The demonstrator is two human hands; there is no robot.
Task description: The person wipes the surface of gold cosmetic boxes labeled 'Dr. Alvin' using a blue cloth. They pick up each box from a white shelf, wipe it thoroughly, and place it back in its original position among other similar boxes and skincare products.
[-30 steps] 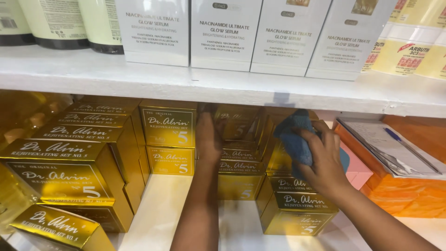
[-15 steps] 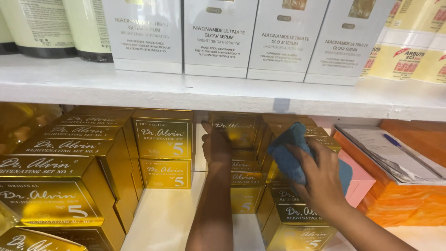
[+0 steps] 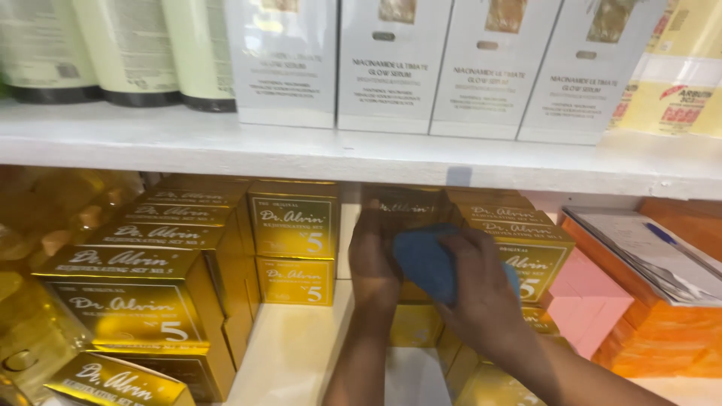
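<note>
Cloth (image 3: 425,259) (blue) gripped by right hand (image 3: 481,301) has slid leftward; left hand (image 3: 374,259) still flat on gold box (image 3: 402,207)

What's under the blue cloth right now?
The blue cloth, gripped by the right hand, lies against a gold box in the stack. The left hand steadies the stack beside it. The surface directly beneath the cloth is covered.

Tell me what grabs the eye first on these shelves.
The shiny gold boxes stacked across the lower shelf stand out most. In the middle of them, the right hand presses a blue cloth against a gold box, while the left hand rests on the stack beside it. Above, a row of tall white cartons lines the white upper shelf.
</note>
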